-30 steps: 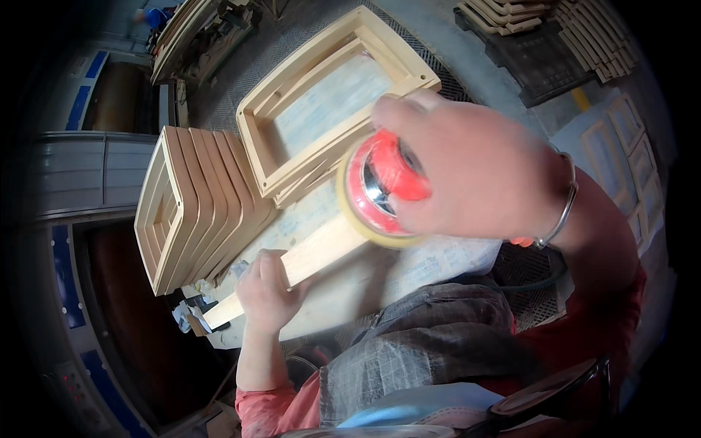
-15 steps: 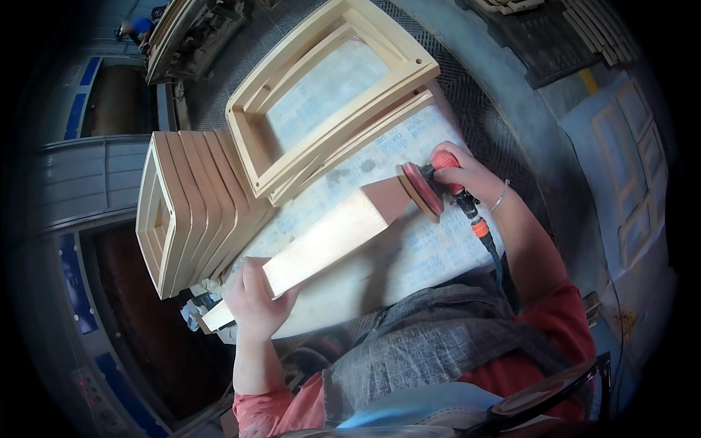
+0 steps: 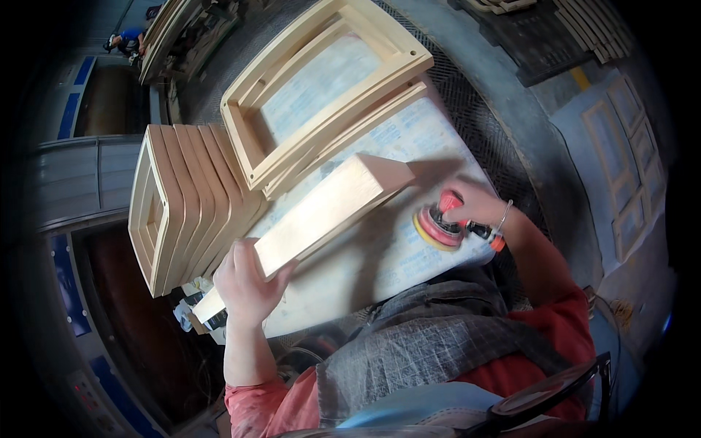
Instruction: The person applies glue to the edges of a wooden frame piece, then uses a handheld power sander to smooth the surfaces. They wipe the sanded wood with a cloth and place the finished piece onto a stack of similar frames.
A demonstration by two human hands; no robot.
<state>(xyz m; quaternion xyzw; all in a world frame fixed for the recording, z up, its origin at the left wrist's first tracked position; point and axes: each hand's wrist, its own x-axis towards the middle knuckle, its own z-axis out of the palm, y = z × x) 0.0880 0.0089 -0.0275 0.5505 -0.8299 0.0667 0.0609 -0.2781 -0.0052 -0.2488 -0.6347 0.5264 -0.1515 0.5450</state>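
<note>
My left hand point(image 3: 248, 288) grips a long, pale wooden board point(image 3: 325, 208) that lies diagonally over the covered worktable point(image 3: 383, 255). My right hand point(image 3: 471, 202), slightly blurred, is closed on a red air sander point(image 3: 438, 232) with a yellow pad and a hose fitting. The sander is just right of the board's far end, down at the table cover; I cannot tell whether it rests on it.
Curved wooden frames point(image 3: 182, 212) stand stacked at left, with more frames point(image 3: 380, 73) lying behind the board. At right are flat panels point(image 3: 613, 168) and a black pallet point(image 3: 540, 62) of wooden parts. A person in blue point(image 3: 131, 40) works far back left.
My right hand has carried the sander off the board's top, rightward and down beside it. The board's far end has shifted up the picture, and my left hand slightly leftward with it.
</note>
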